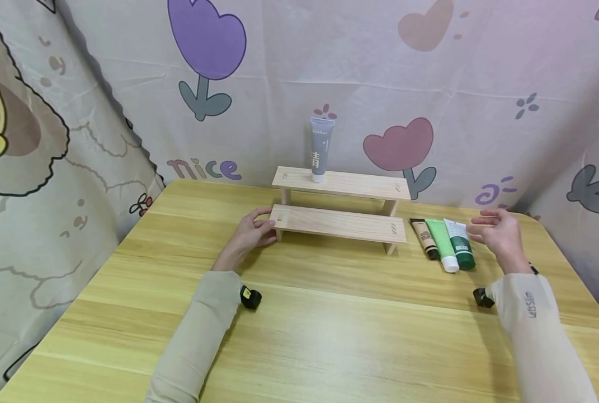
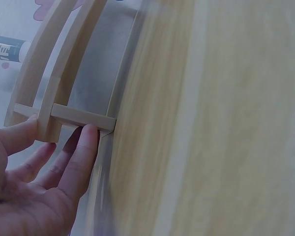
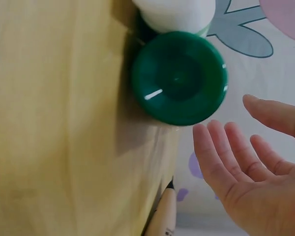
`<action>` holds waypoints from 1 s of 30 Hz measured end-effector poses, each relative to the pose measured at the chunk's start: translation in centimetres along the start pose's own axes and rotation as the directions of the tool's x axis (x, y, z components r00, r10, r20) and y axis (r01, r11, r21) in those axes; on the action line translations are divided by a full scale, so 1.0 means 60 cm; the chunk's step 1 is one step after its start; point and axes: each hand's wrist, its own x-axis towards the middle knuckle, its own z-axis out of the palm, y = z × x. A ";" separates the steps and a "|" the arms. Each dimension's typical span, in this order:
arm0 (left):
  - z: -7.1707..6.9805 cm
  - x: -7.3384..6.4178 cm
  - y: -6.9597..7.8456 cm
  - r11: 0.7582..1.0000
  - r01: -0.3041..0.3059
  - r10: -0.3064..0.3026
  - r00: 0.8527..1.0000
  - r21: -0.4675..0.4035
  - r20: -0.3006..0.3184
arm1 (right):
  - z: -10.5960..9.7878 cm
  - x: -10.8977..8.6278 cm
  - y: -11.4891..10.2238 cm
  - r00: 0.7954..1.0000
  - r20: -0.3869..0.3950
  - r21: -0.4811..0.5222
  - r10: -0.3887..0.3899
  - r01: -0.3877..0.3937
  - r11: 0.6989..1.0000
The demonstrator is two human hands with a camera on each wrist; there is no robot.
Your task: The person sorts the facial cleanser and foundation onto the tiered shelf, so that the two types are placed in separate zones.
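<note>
My left hand holds the left end of a two-tier wooden shelf at its lower board. In the left wrist view, the thumb lies against that board, and the fingers reach under it beside the support. A grey-blue tube stands upright on the upper board. Off to the right, my right hand hovers with loosely spread fingers, holding nothing. Just left of it lies a white-and-green tube, whose dark green cap faces the right wrist camera.
Beside that tube lie a light green tube with a white cap and a tan tube with a black cap. The wood-grain table backs onto a printed curtain.
</note>
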 end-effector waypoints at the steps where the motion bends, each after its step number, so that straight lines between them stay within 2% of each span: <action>1: 0.000 0.000 0.000 1.000 0.002 -0.002 1.000 -0.002 -0.001 | 0.000 0.000 0.003 1.000 0.006 0.007 0.002 -0.003 1.000; 5: 0.000 0.000 0.001 1.000 0.006 -0.006 1.000 -0.003 0.000 | -0.001 -0.001 0.013 0.999 0.035 -0.001 -0.002 0.002 1.000; 11: 0.000 -0.001 0.001 1.000 -0.006 0.006 1.000 0.001 0.002 | -0.004 -0.001 0.024 0.996 0.089 -0.080 -0.005 0.013 0.997; 19: 0.000 0.000 -0.002 1.000 -0.011 0.011 1.000 -0.011 0.000 | -0.007 0.001 0.027 0.987 0.145 -0.145 0.063 -0.042 0.988; 25: -0.001 0.001 -0.002 1.000 -0.013 0.013 1.000 -0.019 0.007 | -0.008 0.002 0.021 0.962 0.233 -0.198 0.144 -0.098 0.975; 30: -0.004 0.000 -0.002 1.000 -0.018 0.018 1.000 -0.017 0.005 | -0.004 0.007 0.012 0.936 0.275 -0.243 0.218 -0.152 0.958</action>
